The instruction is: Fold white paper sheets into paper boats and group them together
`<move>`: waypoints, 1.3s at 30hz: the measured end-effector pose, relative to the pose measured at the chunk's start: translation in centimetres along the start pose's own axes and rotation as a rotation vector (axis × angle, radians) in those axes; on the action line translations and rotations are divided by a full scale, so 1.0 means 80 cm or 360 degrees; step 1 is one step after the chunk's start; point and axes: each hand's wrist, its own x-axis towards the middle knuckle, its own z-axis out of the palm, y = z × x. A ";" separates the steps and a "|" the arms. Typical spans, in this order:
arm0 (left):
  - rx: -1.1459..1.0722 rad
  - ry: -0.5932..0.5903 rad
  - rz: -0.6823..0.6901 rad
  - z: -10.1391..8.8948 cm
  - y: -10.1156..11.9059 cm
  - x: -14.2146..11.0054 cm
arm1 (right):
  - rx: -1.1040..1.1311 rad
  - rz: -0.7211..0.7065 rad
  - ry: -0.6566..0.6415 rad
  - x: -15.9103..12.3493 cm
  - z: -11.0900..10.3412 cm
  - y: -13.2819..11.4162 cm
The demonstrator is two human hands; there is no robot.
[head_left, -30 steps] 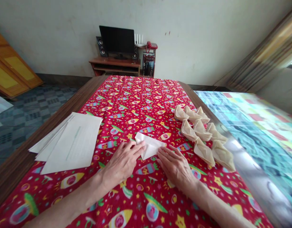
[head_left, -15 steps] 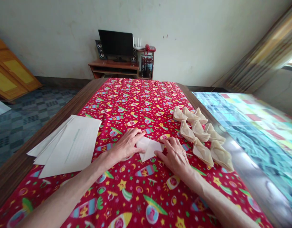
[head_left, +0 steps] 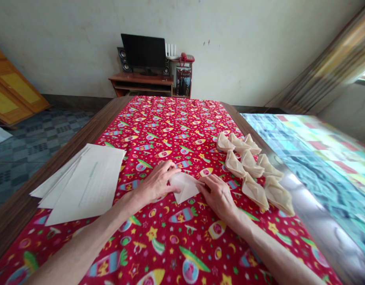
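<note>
A partly folded white paper [head_left: 186, 187] lies on the red patterned tablecloth [head_left: 176, 130] in front of me. My left hand [head_left: 156, 184] rests on its left side, fingers curled and pressed onto the fold. At the paper's right corner my right hand [head_left: 218, 194] has its fingers drawn together and grips the edge. Both forearms reach in from the bottom of the view. To the right of my right hand lie several folded beige paper shapes [head_left: 253, 170] in two rows.
A loose stack of white sheets [head_left: 81, 184] lies at the left, partly over the wooden table edge [head_left: 19, 206]. A second table with a colourful checked cover [head_left: 315, 158] adjoins on the right. A desk with a monitor [head_left: 143, 49] stands at the far wall.
Both hands have moved away from me and closed in over the white paper. It shows a smaller, more covered shape than a second ago. The view has shifted slightly.
</note>
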 end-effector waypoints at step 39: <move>-0.0129 0.0254 -0.0176 0.006 0.004 -0.001 | 0.0282 -0.0190 -0.0123 0.035 0.007 0.012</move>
